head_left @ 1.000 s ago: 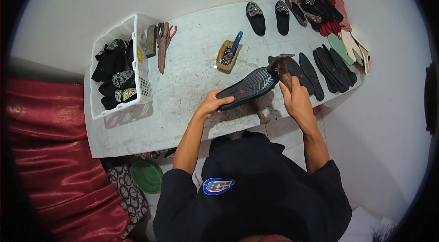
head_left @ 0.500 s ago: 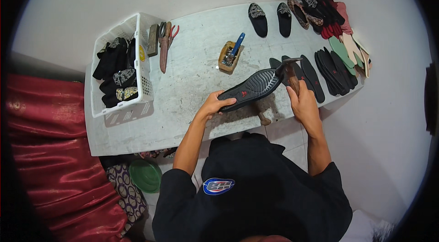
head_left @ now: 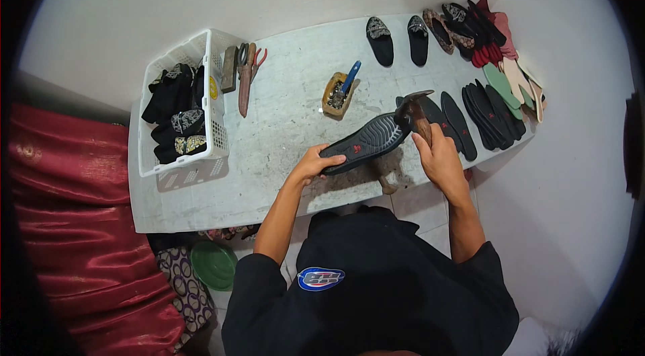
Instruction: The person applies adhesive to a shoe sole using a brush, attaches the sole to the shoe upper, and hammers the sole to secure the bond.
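The white surface point(head_left: 282, 80) spreads out ahead of me, its near edge close to my body. A red satin curtain point(head_left: 80, 242) hangs by its left end. On that side stands a white plastic basket point(head_left: 216, 129), heaped with black shoes point(head_left: 166, 102) with patterned trim; below the near edge sits a green basin point(head_left: 213, 266).

To my right, overlapping black soles point(head_left: 482, 117) crowd the surface, and 2 loose soles point(head_left: 458, 126) lie just beside my right hand, partly behind it and the hammer. Green insoles point(head_left: 500, 85) are piled beyond. 2 black loafers point(head_left: 381, 51) stand toward the far edge, well apart from me.

The black shoe sole point(head_left: 368, 143) I hold is ribbed face up above the near middle, slanting toward the upper right. A brown knob-ended piece point(head_left: 387, 185) pokes out beneath; I cannot tell what it is. The hammer point(head_left: 419, 117) has its head at the sole's right end; whether they touch, I cannot tell. My right hand point(head_left: 440, 157) is closed around its handle. My left hand point(head_left: 313, 164) grips the sole's left end, thumb on top, fingers mostly hidden.

Behind the sole sits a small box point(head_left: 333, 112) of metal bits, a blue-handled tool point(head_left: 351, 76) leaning in it.
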Demonstrator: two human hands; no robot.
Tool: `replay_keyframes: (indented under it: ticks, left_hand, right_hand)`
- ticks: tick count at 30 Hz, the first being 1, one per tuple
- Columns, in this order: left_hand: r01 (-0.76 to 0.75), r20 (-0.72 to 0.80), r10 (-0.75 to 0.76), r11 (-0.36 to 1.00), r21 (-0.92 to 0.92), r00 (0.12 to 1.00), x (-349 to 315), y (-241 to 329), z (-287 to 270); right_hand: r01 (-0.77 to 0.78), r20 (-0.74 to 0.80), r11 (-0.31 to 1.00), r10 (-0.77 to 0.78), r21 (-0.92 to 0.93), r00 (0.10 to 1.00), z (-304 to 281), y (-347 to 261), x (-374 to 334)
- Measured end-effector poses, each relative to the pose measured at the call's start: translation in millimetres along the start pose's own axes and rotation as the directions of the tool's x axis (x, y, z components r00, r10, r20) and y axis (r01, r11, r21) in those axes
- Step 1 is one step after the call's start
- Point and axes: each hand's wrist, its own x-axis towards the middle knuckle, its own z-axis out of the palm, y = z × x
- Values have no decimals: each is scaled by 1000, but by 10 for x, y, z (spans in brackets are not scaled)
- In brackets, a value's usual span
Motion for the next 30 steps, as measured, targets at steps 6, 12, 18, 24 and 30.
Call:
replay_keyframes:
  ticks: [6,12,18,24,30]
  left_hand:
    - [2,13,-2,1000,-15,1000,-32,18,-3]
    - [-9,-10,8,1000,-28,1000,53,44,-8]
    - [-19,-19,19,1000,-10,1000,-15,-13,-6]
    - [-28,-29,28,1000,3,999,11,-1,-8]
    - [-12,-55,12,1000,7,998,13,-22,-7]
  right_hand:
    - [195,-217,951,-143,240,966,-90,-495,-89]
    - [54,23,995,-52,-82,998,302,115,3]
    - [84,29,994,-86,68,996,19,-354,30]
    - [36,66,992,-28,-119,997,440,78,-102]
    - [16,122,1000,-18,19,992,156,-133,48]
